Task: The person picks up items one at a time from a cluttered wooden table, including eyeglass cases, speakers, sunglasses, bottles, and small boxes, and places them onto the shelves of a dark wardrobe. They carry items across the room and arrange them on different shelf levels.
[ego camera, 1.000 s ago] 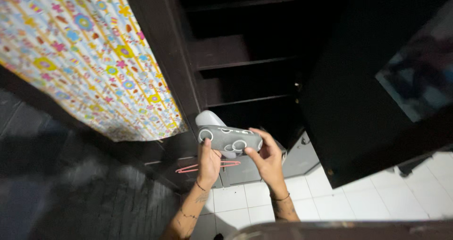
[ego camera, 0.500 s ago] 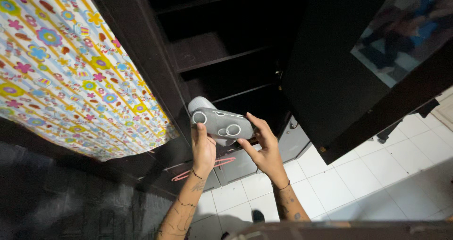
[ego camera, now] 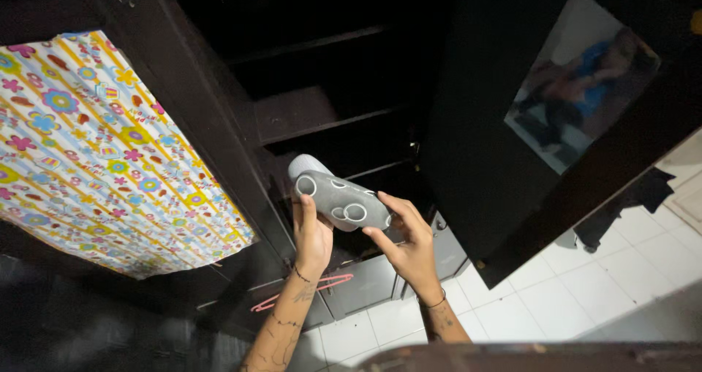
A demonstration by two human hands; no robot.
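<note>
Holding a grey slipper [ego camera: 340, 200] sole-up before the open dark cabinet [ego camera: 322, 116], the left hand [ego camera: 313, 233] grips its heel end while the right hand [ego camera: 409, 244] clasps its toe end. Judging by this, it is mid-carry; a steady two-handed grip seems called for.

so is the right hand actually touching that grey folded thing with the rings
Touching. The head view shows the right hand with its fingertips pressed against the end and underside of the grey folded item, no gap visible, while the left hand holds its other side.
</note>
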